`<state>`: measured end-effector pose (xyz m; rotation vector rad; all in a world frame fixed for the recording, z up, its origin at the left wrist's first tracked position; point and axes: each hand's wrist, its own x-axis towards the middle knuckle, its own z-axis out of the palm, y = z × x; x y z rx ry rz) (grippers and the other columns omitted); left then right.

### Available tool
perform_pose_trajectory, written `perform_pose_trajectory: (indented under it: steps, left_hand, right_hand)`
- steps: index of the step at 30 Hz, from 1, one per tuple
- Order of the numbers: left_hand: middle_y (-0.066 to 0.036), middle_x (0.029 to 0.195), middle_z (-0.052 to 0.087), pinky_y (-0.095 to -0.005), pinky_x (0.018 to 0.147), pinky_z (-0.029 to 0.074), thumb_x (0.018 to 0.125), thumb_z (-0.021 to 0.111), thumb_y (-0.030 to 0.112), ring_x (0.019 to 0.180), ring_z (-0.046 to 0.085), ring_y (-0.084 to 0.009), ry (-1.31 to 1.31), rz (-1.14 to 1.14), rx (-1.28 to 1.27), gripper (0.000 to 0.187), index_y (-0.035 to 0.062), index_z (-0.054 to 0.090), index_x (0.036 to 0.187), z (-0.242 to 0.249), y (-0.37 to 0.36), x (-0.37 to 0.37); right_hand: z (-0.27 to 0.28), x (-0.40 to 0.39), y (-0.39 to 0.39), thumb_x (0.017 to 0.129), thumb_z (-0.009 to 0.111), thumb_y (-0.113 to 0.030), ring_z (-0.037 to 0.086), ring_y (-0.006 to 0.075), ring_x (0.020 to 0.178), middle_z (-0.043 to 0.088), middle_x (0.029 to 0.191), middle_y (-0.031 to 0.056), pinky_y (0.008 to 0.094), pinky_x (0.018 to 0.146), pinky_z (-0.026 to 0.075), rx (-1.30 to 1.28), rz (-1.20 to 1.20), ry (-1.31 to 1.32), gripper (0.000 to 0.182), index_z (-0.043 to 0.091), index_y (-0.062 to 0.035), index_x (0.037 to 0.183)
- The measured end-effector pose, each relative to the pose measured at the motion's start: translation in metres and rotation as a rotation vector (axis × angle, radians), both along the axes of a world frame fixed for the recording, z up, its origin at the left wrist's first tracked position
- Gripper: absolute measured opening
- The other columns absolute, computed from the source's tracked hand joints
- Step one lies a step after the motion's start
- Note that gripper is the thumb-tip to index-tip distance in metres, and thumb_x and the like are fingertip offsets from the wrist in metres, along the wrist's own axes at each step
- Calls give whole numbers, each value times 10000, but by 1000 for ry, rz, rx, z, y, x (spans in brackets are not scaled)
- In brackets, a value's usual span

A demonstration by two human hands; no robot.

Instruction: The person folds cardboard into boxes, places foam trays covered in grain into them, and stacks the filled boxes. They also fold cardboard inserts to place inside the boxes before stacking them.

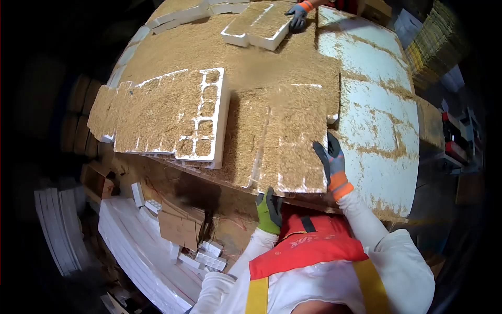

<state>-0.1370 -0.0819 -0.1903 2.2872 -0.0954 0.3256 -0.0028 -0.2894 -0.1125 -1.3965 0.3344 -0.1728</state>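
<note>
My left hand (269,210), in a green and grey glove, has its fingers at the near left corner of a white foam tray (302,141) covered with brown fibrous material. My right hand (332,162), in a grey and orange glove, rests on the same tray's right side, thumb over the top and the other fingers along the edge. To the left lies another foam tray (212,115), filled with the same material except for a column of partly bare square cells at its right. Brown material spreads over the table between them.
A co-worker's gloved hand (298,15) touches foam trays (256,26) at the far side. White panels (379,131) dusted with material lie right. Wrapped white stacks (141,251) and a cardboard box (180,227) stand below left. Stacked trays (436,42) rise at the far right.
</note>
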Motion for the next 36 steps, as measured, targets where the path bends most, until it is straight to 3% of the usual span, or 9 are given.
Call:
perform_pose_trajectory:
  steps: [7,13,16,19,23,25,27,33,36]
  left_hand:
    - [-140,1001,586,-321,763,515,825,685,-60,844,608,-233,-1,-62,-198,521,-46,481,1305,16,18,0]
    - [-141,933,595,-357,735,516,817,699,-33,841,607,-260,-89,-109,-68,457,-35,525,1239,25,25,5]
    - [-54,897,568,-312,760,526,871,656,12,869,588,-185,80,-130,-275,420,-7,521,1268,9,27,-4]
    - [-19,836,545,-284,746,515,921,612,69,798,572,-167,111,-69,-407,352,-2,526,1255,0,14,-1]
    - [-28,881,567,-259,733,495,958,552,137,786,584,-160,930,271,-1461,331,-8,519,1254,50,11,12]
    - [-25,967,567,-247,748,481,940,581,157,836,564,-112,510,-166,-813,325,1,532,1221,48,22,-4]
    - [-24,1048,580,-246,819,464,946,619,212,946,545,-103,994,29,-1066,390,-1,531,1261,68,32,0]
    - [53,803,461,-198,634,410,963,580,199,711,448,-40,893,-41,-1040,421,-19,463,1304,115,53,24]
    - [-17,1019,546,-317,925,494,996,411,121,731,468,-72,481,-214,-1245,403,21,423,1386,85,74,46]
  right_hand:
    - [-76,102,115,813,757,-399,566,297,1147,573,1273,188,352,992,437,-107,92,14,768,420,20,1361]
    - [-11,113,167,884,463,-655,387,427,1286,435,1397,243,486,1080,319,-1164,220,360,789,437,-67,1409]
    - [-2,88,114,859,474,-685,413,412,1240,444,1385,226,458,1063,332,-1200,120,195,792,510,-69,1354]
    - [-26,37,55,833,537,-675,393,381,1291,433,1395,227,462,1092,303,-1040,-39,501,874,367,-72,1442]
    - [-127,-14,24,868,720,-356,513,180,1157,532,1332,144,283,974,416,68,31,357,781,339,21,1437]
    - [-43,-41,28,875,712,-348,504,226,1200,517,1349,146,311,1006,409,270,50,337,750,372,39,1420]
    - [-78,-59,27,913,677,-224,505,172,1161,523,1332,114,285,965,435,391,-100,244,645,375,40,1419]
    - [4,-27,51,889,699,-126,556,149,1106,575,1272,95,269,904,490,385,-78,41,557,442,9,1364]
    - [18,46,82,847,754,-295,526,212,1182,540,1329,187,317,995,431,212,26,125,797,326,53,1423]
